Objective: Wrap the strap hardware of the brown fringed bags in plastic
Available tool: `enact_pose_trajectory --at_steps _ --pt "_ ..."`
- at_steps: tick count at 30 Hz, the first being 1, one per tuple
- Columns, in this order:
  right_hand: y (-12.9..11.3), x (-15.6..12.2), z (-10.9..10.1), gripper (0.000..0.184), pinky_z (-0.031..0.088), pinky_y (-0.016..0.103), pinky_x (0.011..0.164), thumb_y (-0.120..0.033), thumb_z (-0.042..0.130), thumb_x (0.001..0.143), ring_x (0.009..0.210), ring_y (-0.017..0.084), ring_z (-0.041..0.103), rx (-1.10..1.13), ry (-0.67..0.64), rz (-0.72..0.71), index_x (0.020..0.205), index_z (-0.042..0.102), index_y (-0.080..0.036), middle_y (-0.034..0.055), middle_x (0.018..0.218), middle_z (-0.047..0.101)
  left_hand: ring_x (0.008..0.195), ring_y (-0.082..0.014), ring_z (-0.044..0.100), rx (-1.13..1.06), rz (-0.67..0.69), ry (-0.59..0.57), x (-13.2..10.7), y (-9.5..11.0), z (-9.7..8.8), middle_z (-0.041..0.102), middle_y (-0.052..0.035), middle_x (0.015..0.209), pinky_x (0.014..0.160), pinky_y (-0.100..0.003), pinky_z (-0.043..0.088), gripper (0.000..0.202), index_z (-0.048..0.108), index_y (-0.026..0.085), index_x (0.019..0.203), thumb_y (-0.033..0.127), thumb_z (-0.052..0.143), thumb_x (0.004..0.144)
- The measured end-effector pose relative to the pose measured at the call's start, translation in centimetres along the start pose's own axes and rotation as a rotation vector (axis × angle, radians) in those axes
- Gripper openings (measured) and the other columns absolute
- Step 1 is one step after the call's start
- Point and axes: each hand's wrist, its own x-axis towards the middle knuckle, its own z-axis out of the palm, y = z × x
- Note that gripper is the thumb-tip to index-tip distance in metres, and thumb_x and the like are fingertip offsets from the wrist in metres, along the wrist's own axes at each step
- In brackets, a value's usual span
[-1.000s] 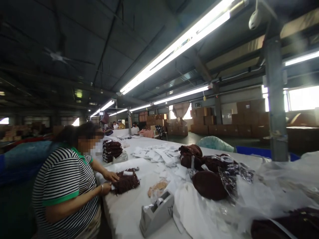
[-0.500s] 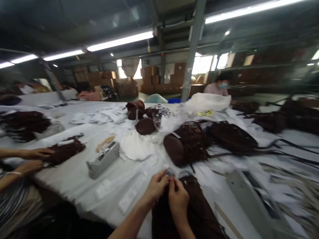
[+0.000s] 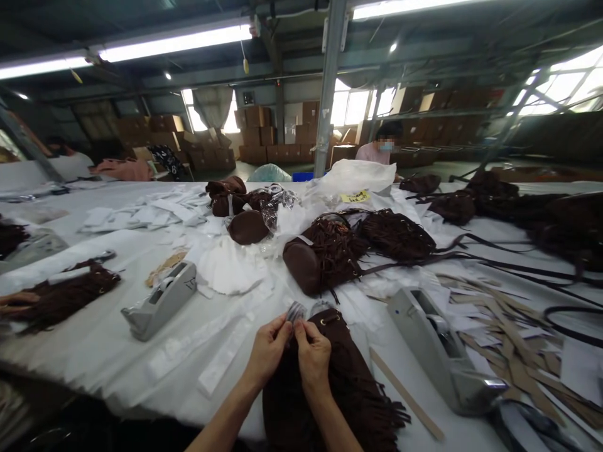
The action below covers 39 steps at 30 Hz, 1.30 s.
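A dark brown fringed bag with gold eyelets lies on the table right in front of me. Over its upper edge, my left hand and my right hand meet, thumbs and fingertips pinched together. Both grip a small piece of crinkled, greyish clear plastic; whether it is wrapped around part of the bag, I cannot tell. More clear plastic sticks up at the bag's mouth. My right wrist rests over the bag's body and hides part of it.
Grey tape dispensers stand to the left and right. Beyond are brown fringed bags and white paper. Cardboard strips lie at right. A co-worker's hand touches another bag at far left; a masked person is across the table.
The view has turned to the right and steadied, so everything shifts left in it. Both my hands keep their pinch on the plastic, which now shows more clearly above the fingertips.
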Motion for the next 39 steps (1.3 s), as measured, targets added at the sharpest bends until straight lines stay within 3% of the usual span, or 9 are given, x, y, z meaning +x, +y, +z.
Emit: enact_pose_trajectory --at_steps 4,8,15,19,27,30,35,39 --pt "-0.5 -0.5 -0.6 0.034 0.051 0.030 0.077 -0.042 0.057 0.086 0.082 0.022 0.064 0.045 -0.117 -0.004 0.097 0.074 -0.015 0.0073 0.089 0.073 0.073 -0.0179 0.058 -0.014 0.025 -0.011 0.0 -0.9 -0.6 0.067 -0.0049 0.083 0.066 -0.027 0.048 0.043 0.068 0.013 0.111 0.045 0.059 0.084" --pt "-0.9 -0.9 -1.3 0.033 0.052 0.033 0.080 -0.036 0.057 0.086 0.084 0.024 0.066 0.031 -0.212 0.002 0.107 0.073 -0.016 0.0069 0.093 0.073 0.064 -0.0153 0.053 0.059 0.062 -0.054 0.1 -0.7 -1.1 0.063 -0.0026 0.073 0.061 -0.025 0.046 0.038 0.071 0.014 0.102 0.045 0.058 0.084" --pt "-0.5 -1.6 -1.4 0.027 0.053 0.031 0.078 -0.033 0.060 0.083 0.080 0.022 0.066 0.078 -0.092 0.020 0.097 0.075 -0.016 0.0065 0.090 0.074 0.075 -0.0193 0.057 0.277 0.186 -0.177 0.3 1.2 -1.6 0.065 -0.0033 0.078 0.071 -0.027 0.047 0.034 0.072 0.018 0.088 0.044 0.050 0.087" --pt "-1.0 -2.3 -1.3 0.027 0.053 0.031 0.077 -0.034 0.062 0.083 0.081 0.023 0.066 0.092 -0.048 0.034 0.099 0.075 -0.016 0.0062 0.089 0.074 0.075 -0.0195 0.057 0.315 0.223 -0.237 0.1 1.5 -1.8 0.064 -0.0028 0.078 0.072 -0.028 0.046 0.034 0.071 0.020 0.092 0.043 0.046 0.090" --pt "-1.0 -2.7 -1.4 0.027 0.053 0.031 0.078 -0.033 0.063 0.083 0.085 0.023 0.067 0.143 -0.060 0.042 0.100 0.074 -0.016 0.0070 0.092 0.074 0.078 -0.0187 0.054 0.311 0.289 -0.142 -1.2 0.1 -1.3 0.055 -0.0027 0.082 0.074 -0.029 0.045 0.031 0.064 0.019 0.093 0.041 0.043 0.093" --pt "-0.8 -2.8 -1.2 0.026 0.054 0.032 0.077 -0.034 0.065 0.081 0.084 0.024 0.067 0.162 -0.034 0.066 0.095 0.075 -0.015 0.0078 0.089 0.074 0.079 -0.0185 0.054 0.249 0.262 -0.147 -1.2 -0.1 -1.1 0.057 -0.0032 0.085 0.075 -0.030 0.045 0.030 0.060 0.018 0.093 0.041 0.040 0.094" --pt "-1.5 -3.0 -1.0 0.030 0.056 0.034 0.077 -0.037 0.067 0.079 0.081 0.025 0.068 0.241 -0.019 0.107 0.097 0.075 -0.015 0.0073 0.087 0.075 0.070 -0.0165 0.053 0.190 0.163 -0.236 -0.6 -0.2 -1.2 0.057 0.0000 0.073 0.067 -0.026 0.044 0.033 0.058 0.018 0.086 0.046 0.043 0.092" --pt "-1.6 -2.9 -0.9 0.031 0.057 0.030 0.068 -0.041 0.069 0.078 0.072 0.023 0.068 0.212 -0.022 0.112 0.097 0.077 -0.017 0.0052 0.081 0.074 0.065 -0.0159 0.051 0.215 0.133 -0.156 -0.3 -0.5 -1.2 0.055 0.0008 0.066 0.061 -0.025 0.043 0.037 0.056 0.018 0.075 0.049 0.045 0.091"
